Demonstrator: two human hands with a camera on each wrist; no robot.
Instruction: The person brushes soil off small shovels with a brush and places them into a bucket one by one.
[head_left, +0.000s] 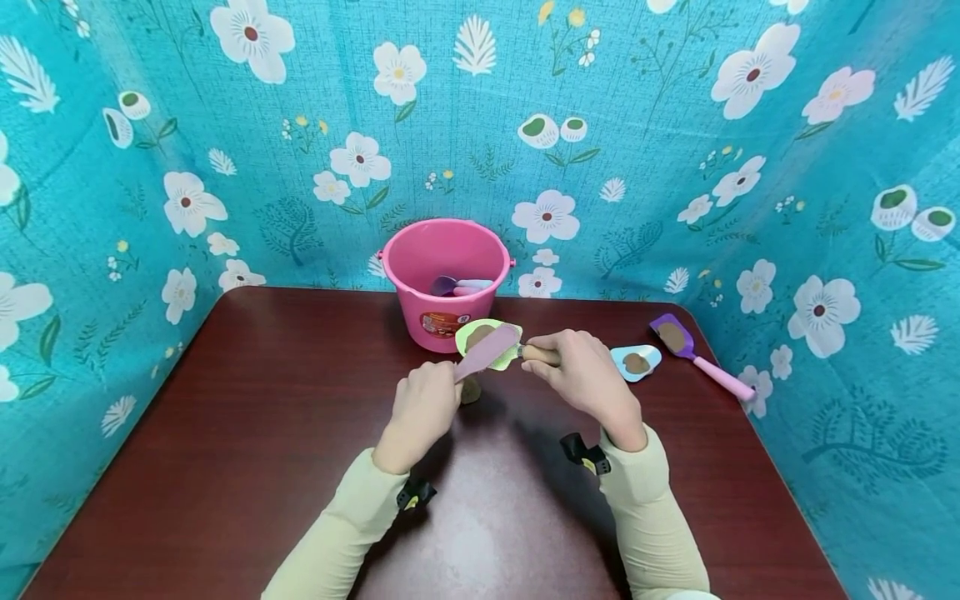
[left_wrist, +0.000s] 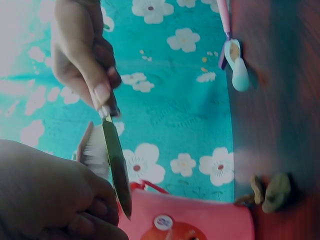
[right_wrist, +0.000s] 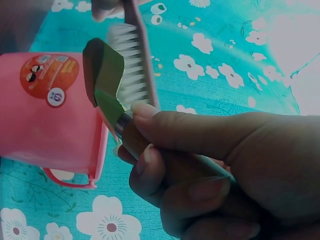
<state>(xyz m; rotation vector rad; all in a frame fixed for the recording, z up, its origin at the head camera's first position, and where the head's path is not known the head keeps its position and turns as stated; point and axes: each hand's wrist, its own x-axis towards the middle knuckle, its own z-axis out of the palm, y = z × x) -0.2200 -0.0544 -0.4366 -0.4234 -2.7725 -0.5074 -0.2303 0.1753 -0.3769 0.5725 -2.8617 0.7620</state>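
Note:
My left hand [head_left: 426,408] grips a mauve brush [head_left: 489,350] by its handle. Its white bristles [right_wrist: 132,65] show in the right wrist view. My right hand [head_left: 588,373] holds a small green trowel [head_left: 465,332] by its wooden handle [head_left: 546,356]. A brown patch colours the trowel's blade. The brush lies across that blade in the head view, its bristles facing it. Both tools are up off the table, in front of a pink bucket [head_left: 435,321]. Beneath them, small brownish lumps [left_wrist: 276,193] lie on the table, partly hidden in the head view by the left hand and tools.
Inside the bucket are a dark purple tool [head_left: 442,286] and pale handles [head_left: 472,287]. To the right lie a light blue scoop [head_left: 651,357] with a brown patch and a purple shovel [head_left: 662,323] with a pink handle. Floral blue cloth [head_left: 465,167] surrounds the dark red table [head_left: 187,467].

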